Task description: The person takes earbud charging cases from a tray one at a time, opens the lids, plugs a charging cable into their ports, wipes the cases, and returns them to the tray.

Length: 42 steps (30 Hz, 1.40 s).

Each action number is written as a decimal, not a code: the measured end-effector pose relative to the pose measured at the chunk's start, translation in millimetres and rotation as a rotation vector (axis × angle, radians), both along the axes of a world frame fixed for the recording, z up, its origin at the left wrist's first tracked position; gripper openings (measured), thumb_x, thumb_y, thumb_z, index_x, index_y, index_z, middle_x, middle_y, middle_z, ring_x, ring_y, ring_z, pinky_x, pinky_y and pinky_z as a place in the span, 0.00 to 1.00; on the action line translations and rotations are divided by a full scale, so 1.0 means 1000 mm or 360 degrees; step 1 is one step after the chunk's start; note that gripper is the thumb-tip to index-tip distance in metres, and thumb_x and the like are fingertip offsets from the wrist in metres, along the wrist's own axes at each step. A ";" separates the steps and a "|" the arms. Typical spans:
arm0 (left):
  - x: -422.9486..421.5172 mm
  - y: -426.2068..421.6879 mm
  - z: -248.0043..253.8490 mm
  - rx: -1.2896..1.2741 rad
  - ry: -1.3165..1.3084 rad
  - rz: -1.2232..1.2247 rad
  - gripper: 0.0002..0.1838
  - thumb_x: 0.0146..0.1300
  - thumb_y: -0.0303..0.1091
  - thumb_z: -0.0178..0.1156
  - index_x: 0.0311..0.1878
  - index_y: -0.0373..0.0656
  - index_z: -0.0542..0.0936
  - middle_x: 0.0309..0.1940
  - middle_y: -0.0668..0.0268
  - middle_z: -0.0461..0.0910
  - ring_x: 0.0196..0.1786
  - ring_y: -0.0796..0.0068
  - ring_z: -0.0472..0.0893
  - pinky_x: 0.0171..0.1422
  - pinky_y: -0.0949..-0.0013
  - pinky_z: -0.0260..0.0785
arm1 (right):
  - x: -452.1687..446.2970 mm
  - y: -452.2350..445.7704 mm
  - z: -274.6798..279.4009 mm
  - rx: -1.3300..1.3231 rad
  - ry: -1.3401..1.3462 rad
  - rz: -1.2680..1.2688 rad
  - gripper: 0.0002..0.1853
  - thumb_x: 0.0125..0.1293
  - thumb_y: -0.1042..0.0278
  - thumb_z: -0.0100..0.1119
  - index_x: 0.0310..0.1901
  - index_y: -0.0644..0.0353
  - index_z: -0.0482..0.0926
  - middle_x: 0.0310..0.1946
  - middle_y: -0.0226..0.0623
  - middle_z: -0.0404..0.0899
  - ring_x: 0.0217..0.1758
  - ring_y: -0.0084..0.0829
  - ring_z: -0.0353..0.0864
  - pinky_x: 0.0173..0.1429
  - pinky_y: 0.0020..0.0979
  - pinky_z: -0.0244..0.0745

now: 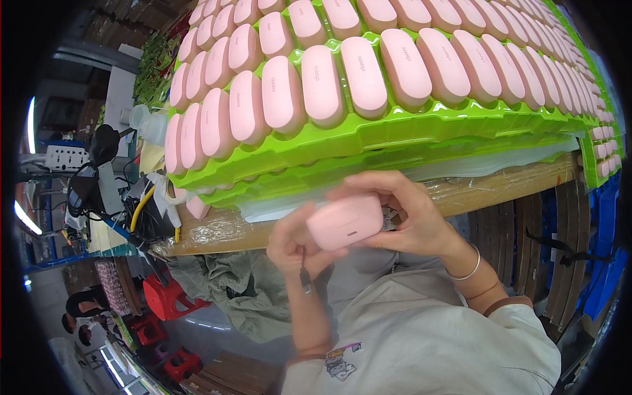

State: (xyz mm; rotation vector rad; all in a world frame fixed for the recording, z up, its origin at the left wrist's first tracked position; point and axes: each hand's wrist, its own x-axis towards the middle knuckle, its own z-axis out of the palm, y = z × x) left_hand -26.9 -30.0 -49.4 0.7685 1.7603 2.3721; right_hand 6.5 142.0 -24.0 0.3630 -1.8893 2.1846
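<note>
A pink rounded case (345,222) is held between my two hands in front of my body, its end with a small dark slot facing me. My right hand (418,214) grips its right side, fingers over the top and thumb below. At the left end, my left hand (289,240) curls around the case with its thumb along the lower edge. A dark cable with a plug (305,280) hangs from the left palm. Beyond the hands, a green tray (395,128) carries rows of similar pink cases (365,76) with small printed lettering.
Stacked trays sit on a plastic-wrapped table edge (210,234). Left of them are a yellow cable (141,209), a power strip (66,158) and a loose pink piece (197,207). Grey-green cloth (243,289) hangs below, near a red stool (168,299). Flattened cardboard (563,243) stands at right.
</note>
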 end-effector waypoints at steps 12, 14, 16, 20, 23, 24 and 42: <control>-0.005 -0.019 -0.019 -0.0640 0.0506 0.0199 0.41 0.31 0.36 0.75 0.52 0.35 0.66 0.35 0.57 0.77 0.39 0.70 0.78 0.44 0.71 0.71 | 0.002 0.013 0.006 0.0174 -0.0061 0.0129 0.29 0.46 0.74 0.63 0.53 0.60 0.66 0.47 0.38 0.73 0.48 0.33 0.74 0.48 0.30 0.71; -0.006 -0.027 -0.031 -0.0529 0.0460 0.0092 0.44 0.32 0.35 0.75 0.55 0.34 0.64 0.26 0.60 0.78 0.29 0.73 0.78 0.34 0.74 0.71 | 0.006 0.025 0.012 0.0353 -0.0045 0.0257 0.23 0.51 0.70 0.60 0.51 0.61 0.69 0.48 0.39 0.72 0.47 0.33 0.75 0.47 0.30 0.70; -0.001 -0.016 -0.024 -0.0405 0.0200 0.0113 0.49 0.34 0.35 0.74 0.60 0.32 0.56 0.12 0.72 0.71 0.18 0.83 0.71 0.28 0.83 0.63 | 0.016 0.042 0.025 0.0359 0.0123 0.0326 0.21 0.53 0.70 0.57 0.50 0.61 0.69 0.46 0.40 0.72 0.45 0.35 0.74 0.47 0.30 0.68; -0.004 -0.005 -0.007 -0.0523 0.0348 0.0024 0.45 0.38 0.40 0.72 0.58 0.33 0.60 0.09 0.81 0.52 0.14 0.90 0.53 0.21 0.84 0.45 | 0.034 0.098 0.084 0.0742 0.0378 0.0186 0.18 0.48 0.75 0.60 0.44 0.59 0.73 0.40 0.35 0.73 0.43 0.35 0.74 0.45 0.30 0.69; 0.001 -0.001 0.002 -0.0593 0.0288 0.0132 0.39 0.35 0.39 0.72 0.52 0.34 0.68 0.09 0.79 0.57 0.14 0.87 0.56 0.22 0.83 0.48 | 0.032 0.148 0.136 0.1383 0.0543 -0.0421 0.16 0.47 0.76 0.59 0.41 0.58 0.74 0.34 0.32 0.76 0.38 0.32 0.76 0.42 0.28 0.71; 0.000 -0.002 -0.003 -0.0588 0.0206 0.0142 0.38 0.38 0.39 0.71 0.53 0.33 0.67 0.09 0.80 0.55 0.13 0.89 0.55 0.21 0.83 0.44 | 0.024 0.165 0.151 0.1496 0.0503 -0.0692 0.16 0.48 0.75 0.59 0.41 0.58 0.74 0.31 0.34 0.77 0.35 0.32 0.77 0.40 0.29 0.71; -0.006 0.009 0.016 -0.0743 0.0586 0.0203 0.16 0.56 0.35 0.59 0.42 0.32 0.75 0.12 0.71 0.69 0.15 0.87 0.65 0.20 0.82 0.58 | -0.207 0.424 0.099 0.2595 -0.0400 -0.1617 0.07 0.53 0.74 0.49 0.33 0.62 0.75 0.34 0.53 0.74 0.40 0.50 0.75 0.41 0.43 0.71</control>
